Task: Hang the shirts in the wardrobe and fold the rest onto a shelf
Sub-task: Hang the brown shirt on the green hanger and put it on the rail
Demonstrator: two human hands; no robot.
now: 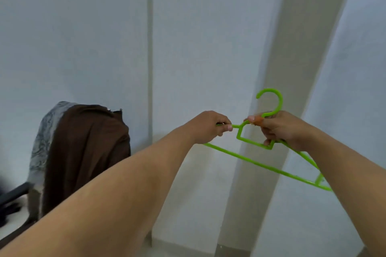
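A bright green plastic hanger (259,165) is held bare in mid-air, tilted so its long bar slopes down toward the right, its hook (271,100) pointing up in front of a pale wall. The left hand (208,127) pinches the hanger's upper arm between thumb and curled fingers; the right hand (284,129) closes round the neck just below the hook, fingers wrapped through the small inner frame. Something orange shows at the right thumb, too small to identify. No shirt is on the hanger. To the left and well apart, a brown garment (87,152) lies draped over the back of a chair (16,192), on top of a grey patterned cloth (41,142). No wardrobe rail is in view.

The hanger looks thin, and two hands pulling against each other could flex or snap an arm. The draped garment appears loosely settled; a careless tug to fetch it could drag the patterned cloth off with it.
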